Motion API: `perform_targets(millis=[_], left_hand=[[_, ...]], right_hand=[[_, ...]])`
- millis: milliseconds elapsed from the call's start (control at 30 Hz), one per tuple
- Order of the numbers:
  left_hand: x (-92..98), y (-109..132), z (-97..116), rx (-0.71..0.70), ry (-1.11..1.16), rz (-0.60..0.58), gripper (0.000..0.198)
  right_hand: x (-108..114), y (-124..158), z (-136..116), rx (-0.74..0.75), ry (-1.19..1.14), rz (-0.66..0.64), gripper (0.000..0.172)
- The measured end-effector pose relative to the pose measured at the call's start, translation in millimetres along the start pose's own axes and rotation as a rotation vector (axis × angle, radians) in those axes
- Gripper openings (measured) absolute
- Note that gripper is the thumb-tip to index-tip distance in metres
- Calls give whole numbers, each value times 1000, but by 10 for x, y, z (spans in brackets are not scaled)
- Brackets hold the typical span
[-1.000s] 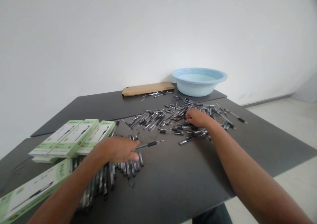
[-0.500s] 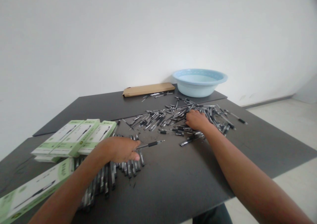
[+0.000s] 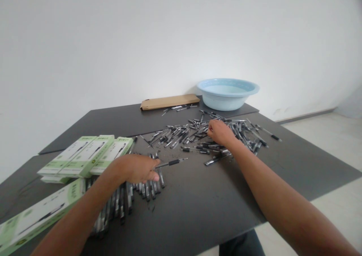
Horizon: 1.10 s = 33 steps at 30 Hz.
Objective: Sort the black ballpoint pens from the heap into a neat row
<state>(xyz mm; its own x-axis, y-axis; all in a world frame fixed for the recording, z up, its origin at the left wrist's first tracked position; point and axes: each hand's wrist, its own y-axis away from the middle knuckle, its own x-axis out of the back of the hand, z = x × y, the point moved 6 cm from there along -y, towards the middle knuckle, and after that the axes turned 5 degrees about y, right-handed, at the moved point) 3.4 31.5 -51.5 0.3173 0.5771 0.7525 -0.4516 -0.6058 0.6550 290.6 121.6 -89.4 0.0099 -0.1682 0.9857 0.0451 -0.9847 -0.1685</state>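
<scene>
My left hand (image 3: pixel 143 168) grips an uncapped pen (image 3: pixel 172 162) with a black grip, its tip pointing right. Beneath and beside that hand lie rows of capped pens (image 3: pixel 121 207), partly covered by my forearm. Over the heap of loose pens and caps (image 3: pixel 181 134), my right hand (image 3: pixel 220 131) has its fingers curled down. Whatever is between those fingers is hidden from this angle.
Several green and white pen boxes (image 3: pixel 82 156) are stacked at the left, with another box (image 3: pixel 42 214) in front. A brown cardboard piece (image 3: pixel 169 102) and a light blue basin (image 3: pixel 226 101) stand by the wall on the dark table (image 3: pixel 192 210).
My right hand has shifted slightly left and up over the heap, its fingers more drawn together. My left hand stays almost still with the pen.
</scene>
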Motion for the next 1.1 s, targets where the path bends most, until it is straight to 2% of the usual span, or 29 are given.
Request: perform_targets(millis=[200, 367, 433, 533, 633, 733, 867, 1100], left_hand=[[27, 37, 44, 40, -1, -54, 55], [48, 34, 3, 57, 34, -22, 56], [52, 25, -16, 59, 46, -10, 58], [65, 19, -50, 88, 46, -4, 60], [87, 33, -99, 146, 78, 4, 59], [122, 53, -128, 170, 110, 39, 58], [146, 72, -119, 159, 110, 38, 54], [187, 61, -143, 129, 42, 61, 55]], right_hand=[[24, -8, -46, 26, -140, 66, 19], [92, 27, -81, 69, -267, 158, 26], [141, 58, -142, 143, -439, 212, 24], [194, 118, -280, 271, -853, 252, 13], [184, 173, -471, 342, -1143, 187, 7], [167, 233, -662, 372, -1300, 96, 9], [173, 301, -812, 394, -1424, 3, 12], [170, 328, -868, 425, -1552, -81, 22]])
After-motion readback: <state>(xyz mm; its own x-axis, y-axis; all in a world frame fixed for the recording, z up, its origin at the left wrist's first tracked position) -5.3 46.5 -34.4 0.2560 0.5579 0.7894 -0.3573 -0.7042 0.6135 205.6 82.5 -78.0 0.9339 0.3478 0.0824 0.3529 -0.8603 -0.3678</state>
